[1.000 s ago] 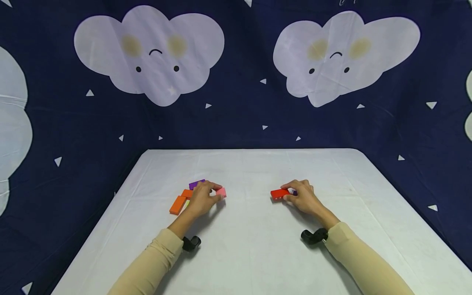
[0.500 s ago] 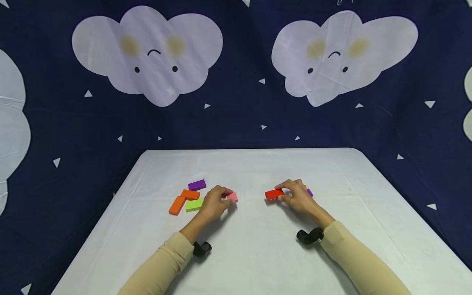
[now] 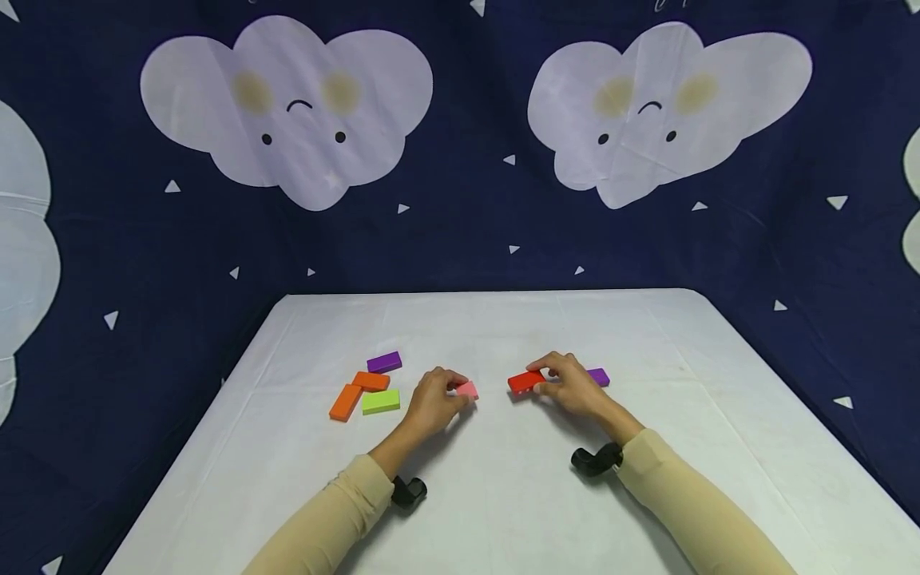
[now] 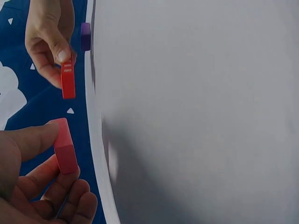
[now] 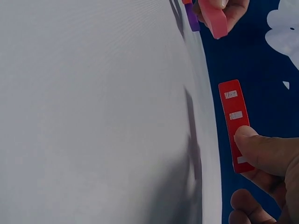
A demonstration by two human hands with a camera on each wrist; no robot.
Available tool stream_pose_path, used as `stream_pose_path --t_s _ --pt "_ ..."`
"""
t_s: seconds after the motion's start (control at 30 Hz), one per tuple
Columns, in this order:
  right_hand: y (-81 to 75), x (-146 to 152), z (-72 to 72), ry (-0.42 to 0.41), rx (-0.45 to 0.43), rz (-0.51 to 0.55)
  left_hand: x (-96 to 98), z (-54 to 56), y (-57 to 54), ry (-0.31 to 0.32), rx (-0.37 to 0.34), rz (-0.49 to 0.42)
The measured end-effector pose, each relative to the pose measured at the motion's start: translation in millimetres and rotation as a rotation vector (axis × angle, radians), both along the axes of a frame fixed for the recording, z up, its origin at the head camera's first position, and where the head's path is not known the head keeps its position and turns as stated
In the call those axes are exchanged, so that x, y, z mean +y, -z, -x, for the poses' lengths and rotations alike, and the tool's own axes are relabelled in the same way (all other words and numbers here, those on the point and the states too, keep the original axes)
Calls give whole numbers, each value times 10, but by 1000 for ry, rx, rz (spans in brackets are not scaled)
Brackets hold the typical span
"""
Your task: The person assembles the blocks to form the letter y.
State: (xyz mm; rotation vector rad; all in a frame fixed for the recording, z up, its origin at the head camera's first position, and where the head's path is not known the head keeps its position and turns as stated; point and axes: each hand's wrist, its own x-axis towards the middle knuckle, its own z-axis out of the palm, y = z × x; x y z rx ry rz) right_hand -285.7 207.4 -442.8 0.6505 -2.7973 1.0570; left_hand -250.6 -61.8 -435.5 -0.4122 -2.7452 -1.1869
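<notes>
Between thumb and fingers, my left hand [image 3: 433,403] pinches a pink block [image 3: 468,390] above the middle of the white table. In the left wrist view the pink block [image 4: 66,149] is tilted, with its smooth sides showing. My right hand [image 3: 573,386] grips the right end of a red block [image 3: 523,382]. White marks run along one face of the red block [image 5: 231,103] in the right wrist view, where the thumb covers part of it. The two blocks face each other, a short gap apart. Just behind the right hand a purple block [image 3: 600,377] lies on the table.
Left of the left hand lie two orange blocks [image 3: 346,402] touching each other, a lime green block [image 3: 381,402] and another purple block [image 3: 384,362]. The white table [image 3: 489,503] ends at a dark blue cloth [image 3: 474,224] printed with clouds.
My left hand has carried the pink block rightward, away from the loose blocks, uncovering the green one. My right hand has brought the red block leftward, revealing the purple block behind it.
</notes>
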Motion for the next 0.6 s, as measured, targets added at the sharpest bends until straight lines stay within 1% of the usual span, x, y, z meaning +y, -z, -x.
stream_pose_path --t_s 0.3,0.47,0.6 --pt "18 -69 23 -13 -56 -5 82 13 42 -25 -13 -8" --pt "26 -97 30 -31 -62 -3 108 15 45 -34 -60 -34" --pt "32 -120 36 -58 -49 4 124 15 47 -43 -75 -36"
